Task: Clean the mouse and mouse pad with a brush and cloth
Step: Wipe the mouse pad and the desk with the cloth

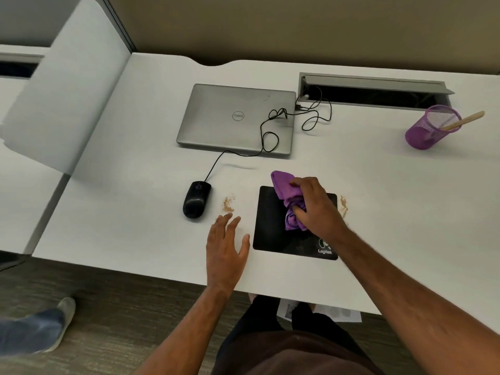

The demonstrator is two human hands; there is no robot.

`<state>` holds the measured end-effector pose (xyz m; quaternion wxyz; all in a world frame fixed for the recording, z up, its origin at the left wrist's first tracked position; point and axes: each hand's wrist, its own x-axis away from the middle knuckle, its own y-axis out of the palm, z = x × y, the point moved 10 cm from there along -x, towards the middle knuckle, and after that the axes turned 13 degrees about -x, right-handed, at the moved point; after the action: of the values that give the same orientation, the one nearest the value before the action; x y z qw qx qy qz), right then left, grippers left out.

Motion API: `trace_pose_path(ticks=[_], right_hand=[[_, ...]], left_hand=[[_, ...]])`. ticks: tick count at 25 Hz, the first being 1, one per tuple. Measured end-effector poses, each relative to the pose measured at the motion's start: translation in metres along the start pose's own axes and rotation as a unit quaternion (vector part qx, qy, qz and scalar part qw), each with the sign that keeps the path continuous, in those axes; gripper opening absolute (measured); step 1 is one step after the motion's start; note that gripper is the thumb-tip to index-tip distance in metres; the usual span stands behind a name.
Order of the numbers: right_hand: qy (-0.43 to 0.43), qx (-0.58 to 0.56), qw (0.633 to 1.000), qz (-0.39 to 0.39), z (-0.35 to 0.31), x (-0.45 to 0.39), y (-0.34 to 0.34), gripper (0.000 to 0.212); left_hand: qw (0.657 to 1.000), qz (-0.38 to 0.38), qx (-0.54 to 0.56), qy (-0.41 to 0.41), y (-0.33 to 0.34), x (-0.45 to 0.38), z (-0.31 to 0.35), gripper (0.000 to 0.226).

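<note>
Both forearms come in from 6 o'clock over desk (378, 212) edge. R hand (315, 205) fingers curled, clamped on bunched purple cloth (288, 197), pressing it onto black mouse pad (273, 228). Cloth sits on pad's upper half, one corner sticking past pad's far edge toward 12. Pad has Logitek logo at its 5 o'clock corner, partly under R wrist.

L hand (226, 249) flat on desk, fingers spread loose, holding nothing, just beside pad at its 9 o'clock, not touching it.

Tan crumbs/dust (228, 203) on desk just past L fingertips, btwn mouse and pad. 2nd patch (343, 205) at pad's 3 o'clock edge.

Black wired mouse (196, 199) at 9 o'clock of pad, off it, upright on desk, near L hand but apart. Cable (266, 131) runs toward 1, loops over closed silver Dell laptop (216, 120) at 12 o'clock, plugs into its R side.

Purple mesh cup (430, 128) far off at 2 o'clock, tilted in this wide view, wooden handle (465, 120) sticking out — prob. the brush, head not visible. Open cable tray (376, 85) at desk's far edge.
</note>
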<state>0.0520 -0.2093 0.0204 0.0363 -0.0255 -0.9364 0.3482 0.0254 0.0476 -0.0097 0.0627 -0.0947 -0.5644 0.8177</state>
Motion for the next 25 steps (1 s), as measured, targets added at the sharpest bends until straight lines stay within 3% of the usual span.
trace_pose_path(ticks=[6, 15, 25], right_hand=[[-0.01, 0.004, 0.998, -0.063, -0.045, -0.048, 0.046, 0.071], [-0.034, 0.076, 0.991, -0.101, -0.081, -0.09, 0.102, 0.07], [-0.028, 0.168, 0.981, -0.098, -0.081, -0.073, 0.135, 0.072]], left_hand=[[0.998, 0.031, -0.044, 0.021, -0.04, -0.049, -0.06, 0.054], [0.996, -0.032, -0.081, 0.002, -0.041, -0.08, -0.167, 0.065], [0.99, -0.073, -0.118, -0.001, -0.015, -0.078, -0.202, 0.068]])
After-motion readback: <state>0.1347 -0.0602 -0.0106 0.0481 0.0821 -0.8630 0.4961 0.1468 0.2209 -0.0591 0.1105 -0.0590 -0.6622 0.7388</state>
